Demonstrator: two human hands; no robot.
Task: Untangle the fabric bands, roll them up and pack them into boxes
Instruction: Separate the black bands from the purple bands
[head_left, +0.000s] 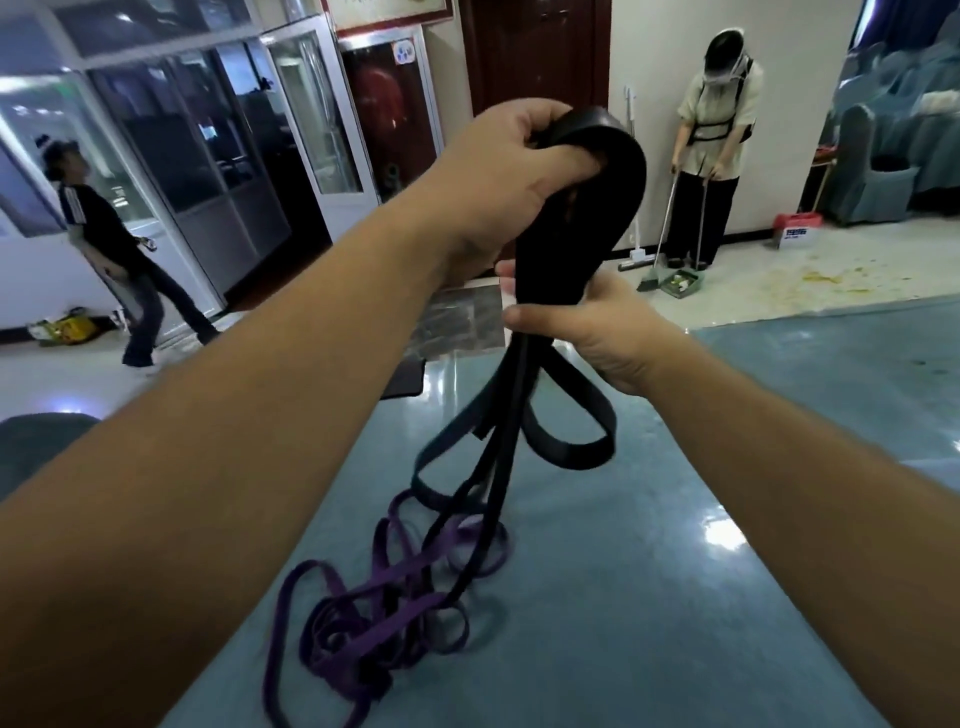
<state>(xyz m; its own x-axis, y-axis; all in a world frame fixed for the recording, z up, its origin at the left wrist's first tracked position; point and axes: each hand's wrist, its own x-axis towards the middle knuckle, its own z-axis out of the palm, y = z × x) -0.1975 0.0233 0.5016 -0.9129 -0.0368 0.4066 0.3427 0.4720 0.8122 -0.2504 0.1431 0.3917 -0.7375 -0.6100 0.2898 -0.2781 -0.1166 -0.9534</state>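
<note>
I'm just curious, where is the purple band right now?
The narrow purple fabric band lies in a tangled heap on the blue tabletop, low and left of centre in the head view, below the black fabric band that hangs from both hands.

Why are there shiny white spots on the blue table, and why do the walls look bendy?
In the head view, the white spots are glare from lights bouncing off the glossy table; the door frames bend because the wide-angle lens curves things near the edges; the purple band looks a bit blurry, the black band held up in both hands is clearer.
</note>
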